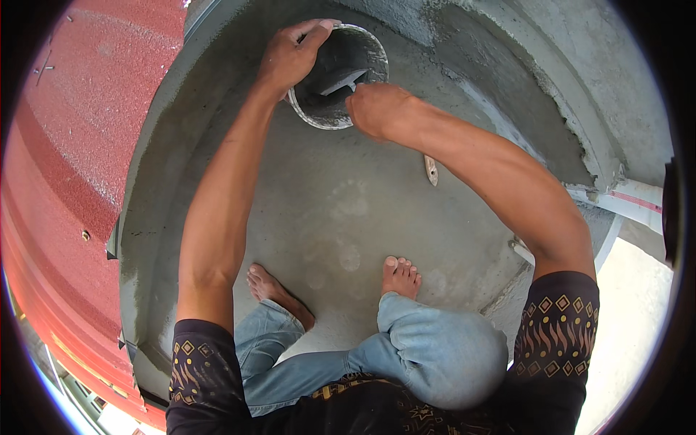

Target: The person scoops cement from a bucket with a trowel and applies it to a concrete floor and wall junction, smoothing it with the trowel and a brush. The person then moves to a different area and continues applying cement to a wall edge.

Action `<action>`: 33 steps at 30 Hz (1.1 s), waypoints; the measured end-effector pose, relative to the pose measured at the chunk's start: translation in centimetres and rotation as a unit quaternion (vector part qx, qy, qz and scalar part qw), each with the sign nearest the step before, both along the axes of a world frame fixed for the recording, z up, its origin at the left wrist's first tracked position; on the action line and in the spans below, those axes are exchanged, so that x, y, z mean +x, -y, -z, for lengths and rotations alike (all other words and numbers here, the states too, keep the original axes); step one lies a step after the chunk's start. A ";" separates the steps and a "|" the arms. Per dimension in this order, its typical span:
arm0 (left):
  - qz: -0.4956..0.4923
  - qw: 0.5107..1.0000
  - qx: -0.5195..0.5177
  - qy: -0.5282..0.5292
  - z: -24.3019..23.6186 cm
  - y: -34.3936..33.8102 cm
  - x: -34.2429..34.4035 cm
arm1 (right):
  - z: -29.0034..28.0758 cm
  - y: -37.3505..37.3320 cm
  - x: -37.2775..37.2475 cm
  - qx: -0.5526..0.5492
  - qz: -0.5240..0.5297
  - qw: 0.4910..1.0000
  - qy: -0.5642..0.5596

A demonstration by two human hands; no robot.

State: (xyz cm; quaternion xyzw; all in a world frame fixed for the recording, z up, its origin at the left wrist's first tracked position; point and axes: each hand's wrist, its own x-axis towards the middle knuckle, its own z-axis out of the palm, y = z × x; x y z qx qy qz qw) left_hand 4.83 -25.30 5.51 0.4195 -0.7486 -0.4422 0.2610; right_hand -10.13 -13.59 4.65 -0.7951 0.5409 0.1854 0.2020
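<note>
A round bucket [375, 45] with a pale, cement-smeared rim is tilted so that its mouth faces me. My left hand [293, 58] grips the bucket's left side, thumb along the upper rim. At the opposite side of the mouth, my right hand [378, 110] is closed in a fist around the handle of a trowel, most of which the fingers cover. The trowel's flat blade [342, 81] reaches into the bucket; the dark interior makes any contents hard to see. Beneath my right forearm a worn wooden handle [431, 171] lies on the floor, its other end hidden.
Grey cement floor [326, 188] with faint footprints surrounds my bare feet. A low cement wall [156, 159] curves along the left, beside red roofing [80, 130]. Rough plastered walls [507, 80] rise at far right. A short white pipe [522, 251] sticks out near my right elbow.
</note>
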 end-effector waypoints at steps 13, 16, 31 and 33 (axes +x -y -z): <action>-0.024 0.994 -0.102 0.001 0.9 -1.8 -1.5 | -1.6 -1.8 -0.8 -0.033 0.108 0.993 0.047; -0.011 0.985 -0.170 -0.025 1.5 -2.8 -3.6 | 2.6 -2.9 -1.3 -0.095 0.102 0.989 0.059; -0.028 0.964 -0.264 -0.021 2.2 -4.6 -2.7 | 3.2 -4.1 -3.9 0.309 0.309 0.714 0.547; -0.030 0.970 -0.240 -0.035 1.7 -5.2 -2.2 | 4.9 -4.0 -4.1 0.360 0.346 0.613 0.612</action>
